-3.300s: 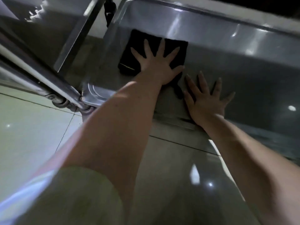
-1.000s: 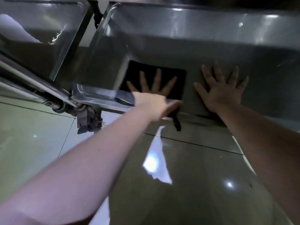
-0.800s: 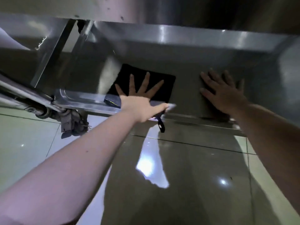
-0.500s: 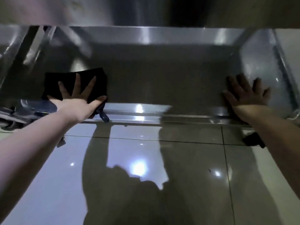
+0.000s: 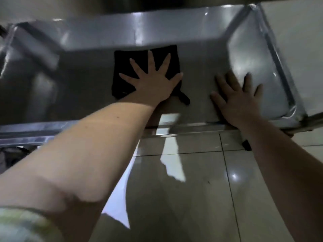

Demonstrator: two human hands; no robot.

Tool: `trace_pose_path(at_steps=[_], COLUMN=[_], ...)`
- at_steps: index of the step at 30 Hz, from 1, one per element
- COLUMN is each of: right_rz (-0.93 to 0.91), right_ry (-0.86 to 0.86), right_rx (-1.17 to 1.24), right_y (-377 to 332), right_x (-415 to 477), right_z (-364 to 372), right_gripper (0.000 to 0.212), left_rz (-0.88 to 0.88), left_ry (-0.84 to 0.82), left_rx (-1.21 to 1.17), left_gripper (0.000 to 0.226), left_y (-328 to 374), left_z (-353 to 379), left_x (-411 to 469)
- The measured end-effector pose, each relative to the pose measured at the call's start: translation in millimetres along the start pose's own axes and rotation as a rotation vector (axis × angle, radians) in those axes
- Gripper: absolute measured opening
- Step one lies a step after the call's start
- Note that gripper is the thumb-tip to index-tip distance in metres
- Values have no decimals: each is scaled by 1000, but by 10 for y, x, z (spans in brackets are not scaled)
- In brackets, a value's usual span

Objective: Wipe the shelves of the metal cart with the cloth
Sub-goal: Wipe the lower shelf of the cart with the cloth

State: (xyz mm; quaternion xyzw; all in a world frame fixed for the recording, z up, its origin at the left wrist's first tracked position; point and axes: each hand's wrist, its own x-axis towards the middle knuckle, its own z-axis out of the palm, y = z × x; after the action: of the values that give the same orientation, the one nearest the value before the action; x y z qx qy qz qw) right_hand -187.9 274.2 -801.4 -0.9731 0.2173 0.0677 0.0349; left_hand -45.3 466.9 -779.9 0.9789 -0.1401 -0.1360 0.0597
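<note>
Cloth point(image 5: 129, 70), black and folded roughly square, lies flat on the cart's low shelf point(image 5: 87, 88), near the middle and close under the back wall. A short loop or tag point(image 5: 183, 97) trails from its near right corner onto the bare metal. The left hand point(image 5: 152, 86) presses down on the cloth with palm flat and all fingers point(image 5: 151, 61) spread wide; it grips nothing, only bears on the fabric, and covers the cloth's near right part. The right hand point(image 5: 239, 100) lies just beside it to the right, apart from the cloth, also flat and open with fingers splayed on the bare shelf, holding nothing. Its wrist crosses the shelf's front lip point(image 5: 192, 127). Beyond the right hand the shelf's rounded corner and raised rim point(image 5: 272, 49) catch bright glare. The shelf's left end is dim and smeared by blur, its details hard to make out. An upper shelf cuts off the top of the view. Below, glossy floor tiles point(image 5: 192, 198) show. A pale sleeve point(image 5: 22, 226) sits at the lower left, blurred.
</note>
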Motion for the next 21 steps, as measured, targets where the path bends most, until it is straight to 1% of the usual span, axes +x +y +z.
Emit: trace_pose_path(at_steps=[2, 4, 6, 9, 10, 13, 16, 17, 19, 20, 21], right_rz=[10, 13, 16, 24, 38, 78, 106, 100, 52, 17, -18], right_ry=[10, -3, -19, -30, -23, 36, 59, 62, 58, 58, 58], right_rx=[9, 16, 16, 65, 153, 551, 766, 789, 751, 696, 626], right_y=[-24, -36, -50, -25, -3, 45, 46, 53, 67, 72, 74], right_x=[3, 11, 16, 27, 34, 17, -39, -53, -66, -63, -57], right_z=[2, -4, -20, -55, -71, -108, -141, -153, -181, -195, -197], right_gripper=[64, 62, 61, 55, 53, 50, 47, 44, 39, 38, 39], left_rz=[-34, -45, 33, 222, 254, 282, 316, 312, 287, 277, 281], left_ry=[-25, -30, -26, -32, -34, -34, -90, -120, -151, -121, -44], left_rx=[-29, -9, 25, 97, 109, 97, 110, 93, 4, -74, -168], left_gripper=[79, 80, 78, 75, 74, 74, 72, 71, 64, 57, 47], left_y=[7, 51, 169, 386, 440, 574, 776, 837, 849, 793, 704], left_z=[-87, -100, -48, 150, 219, 380, 404, 383, 271, 191, 100], left_x=[175, 201, 66, -331, -466, -851, -1157, -1211, -1229, -1191, -1126])
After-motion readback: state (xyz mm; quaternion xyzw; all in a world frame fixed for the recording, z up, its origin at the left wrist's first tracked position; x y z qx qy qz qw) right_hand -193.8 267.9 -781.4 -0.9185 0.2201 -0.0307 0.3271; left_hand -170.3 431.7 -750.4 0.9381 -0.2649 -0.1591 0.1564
